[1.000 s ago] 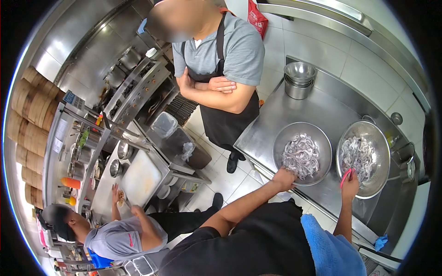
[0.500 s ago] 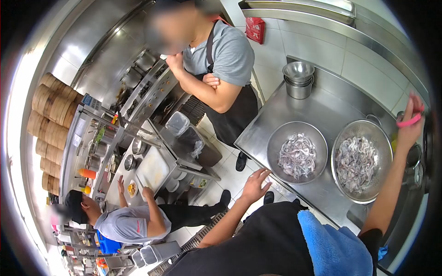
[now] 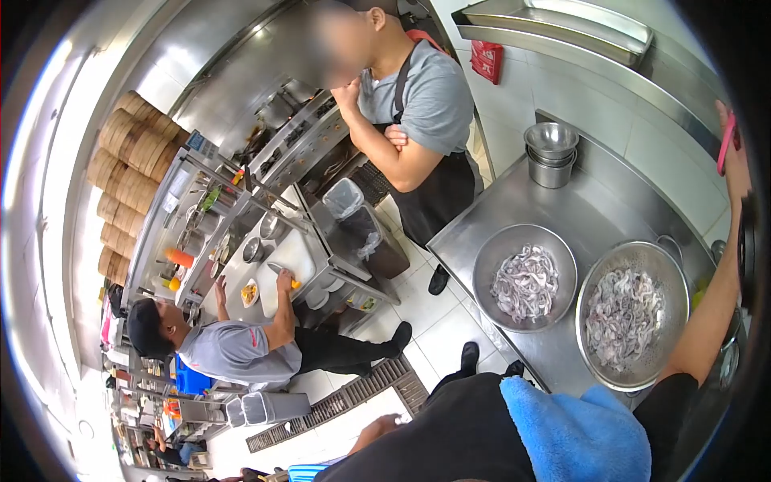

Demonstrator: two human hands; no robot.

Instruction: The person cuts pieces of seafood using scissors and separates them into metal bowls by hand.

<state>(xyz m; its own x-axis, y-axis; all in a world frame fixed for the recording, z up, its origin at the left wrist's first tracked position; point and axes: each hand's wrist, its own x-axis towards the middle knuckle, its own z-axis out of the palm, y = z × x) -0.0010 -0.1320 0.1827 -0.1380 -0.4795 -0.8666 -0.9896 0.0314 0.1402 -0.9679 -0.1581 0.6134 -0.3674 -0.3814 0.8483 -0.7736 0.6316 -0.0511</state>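
Note:
My right hand (image 3: pixel 734 157) is raised at the far right edge, beside the wall shelf, with a pink loop-shaped handle (image 3: pixel 727 145) like that of scissors in its grip. Any blades are not visible. Low beside my body, my left hand (image 3: pixel 381 426) is partly hidden by my black apron, so its fingers are unclear. A steel bowl (image 3: pixel 526 235) of cut squid (image 3: pixel 524 281) stands on the steel worktable (image 3: pixel 594 205). To its right is a perforated steel colander (image 3: pixel 677 309), also holding squid pieces (image 3: pixel 625 317).
Nested steel containers (image 3: pixel 551 153) stand at the table's back corner. A blue towel (image 3: pixel 574 438) hangs on me. One co-worker (image 3: pixel 438 104) stands with folded arms beyond the table; another (image 3: pixel 241 345) works at a cutting board (image 3: pixel 293 257). Bamboo steamers (image 3: pixel 132 177) are stacked at left.
My right hand has risen with the pink handle toward the shelf. My left hand has dropped from the table edge to my side. The view has shifted, and the co-worker at the board holds a knife.

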